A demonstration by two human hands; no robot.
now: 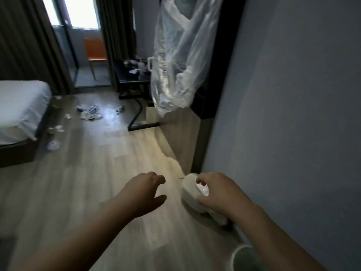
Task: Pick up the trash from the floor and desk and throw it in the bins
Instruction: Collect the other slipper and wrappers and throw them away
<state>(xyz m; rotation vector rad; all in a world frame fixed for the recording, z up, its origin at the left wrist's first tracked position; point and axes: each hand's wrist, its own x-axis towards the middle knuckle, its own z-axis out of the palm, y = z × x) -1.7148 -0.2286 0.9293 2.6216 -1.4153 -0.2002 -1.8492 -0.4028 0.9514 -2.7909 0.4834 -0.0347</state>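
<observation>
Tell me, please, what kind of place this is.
Probably a hotel room, or at least a bedroom: a bed with white sheets at the left, a small dark desk near the wall, and long curtains beside a glass door.

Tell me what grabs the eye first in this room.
A big clear plastic bag looms at upper centre. Scattered litter lies on the wood floor beside the bed. Down front, the right hand grips a white bundle by the wall; the left hand reaches open beside it.
</observation>
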